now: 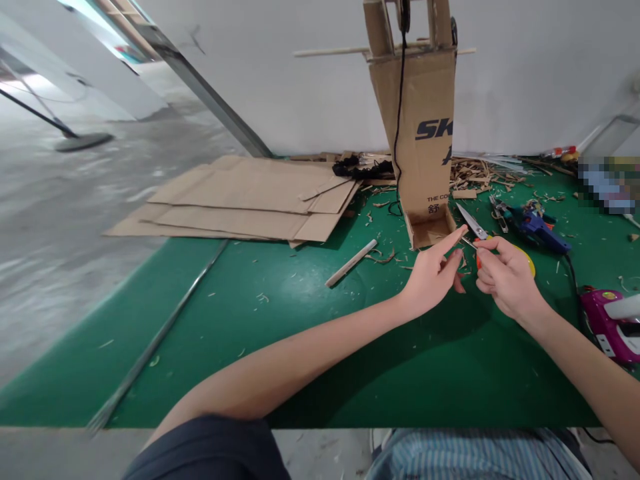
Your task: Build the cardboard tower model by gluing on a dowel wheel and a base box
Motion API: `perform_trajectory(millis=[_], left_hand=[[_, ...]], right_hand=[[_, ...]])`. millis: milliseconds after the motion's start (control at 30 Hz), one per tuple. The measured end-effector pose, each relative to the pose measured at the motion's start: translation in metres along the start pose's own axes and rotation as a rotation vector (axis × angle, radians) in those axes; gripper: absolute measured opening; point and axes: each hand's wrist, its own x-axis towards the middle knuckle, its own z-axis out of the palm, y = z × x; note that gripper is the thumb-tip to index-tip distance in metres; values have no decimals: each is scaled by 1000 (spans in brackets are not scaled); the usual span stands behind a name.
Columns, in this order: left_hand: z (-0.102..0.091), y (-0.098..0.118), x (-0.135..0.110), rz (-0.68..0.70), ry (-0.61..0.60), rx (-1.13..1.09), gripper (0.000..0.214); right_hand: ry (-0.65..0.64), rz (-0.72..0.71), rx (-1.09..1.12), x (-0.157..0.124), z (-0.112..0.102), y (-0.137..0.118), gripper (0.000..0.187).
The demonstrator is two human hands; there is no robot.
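Note:
My right hand (505, 270) is closed in a pinch on a thin stick (469, 243), whose short end points at my left hand; its exact kind is too small to make out. My left hand (434, 272) is held just beside it, fingers stretched out and thumb apart, the index fingertip close to the stick. Behind both hands lies a pair of scissors (471, 223), blades pointing away, its yellow and orange handles partly covered by my right hand. A tall cardboard structure (425, 127) with a boxy foot stands just beyond my left hand, a black cord hanging down its front.
Flat cardboard sheets (240, 197) lie at the back left. A short wooden stick (351, 264) rests mid-table. On the right are a blue glue gun (537, 227), pliers (499, 212) and a magenta tool (607, 323). Cardboard scraps (475, 175) line the wall; a metal strip (165, 327) lies left.

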Motion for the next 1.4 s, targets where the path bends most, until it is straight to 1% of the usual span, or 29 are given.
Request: perform_trajectory(millis=[133, 300, 500, 733, 1000, 1100, 1167, 1267, 1333, 1367, 1400], left_hand=[[1, 1, -1, 5, -3, 6, 54], [2, 1, -4, 35, -20, 21, 54], [3, 0, -7, 42, -47, 64, 55], [5, 3, -8, 20, -58, 43, 57], [8, -2, -11, 34, -90, 13, 58], [6, -1, -7, -3, -99, -53, 55], [4, 1, -3, -11, -78, -141, 51], [-2, 5, 4, -21, 54, -320, 48], [-7, 7, 8, -85, 130, -447, 47], [-10, 7, 11, -140, 121, -503, 43], [-13, 6, 13, -200, 78, -553, 38]], right_hand=[[-8, 166, 218, -2, 3, -7, 24], [-40, 269, 335, -2, 3, -12, 26], [-45, 253, 342, -1, 3, -9, 27], [-35, 221, 319, -3, 4, -7, 27], [-88, 191, 293, -2, 3, -2, 32], [-98, 202, 296, 0, 3, -2, 33], [-83, 210, 321, 0, 3, -5, 33], [-70, 195, 370, -1, 2, -11, 32], [-98, 183, 398, -2, 0, -15, 30], [-121, 181, 407, -2, -2, -17, 29], [-149, 184, 410, -2, -3, -18, 27]])
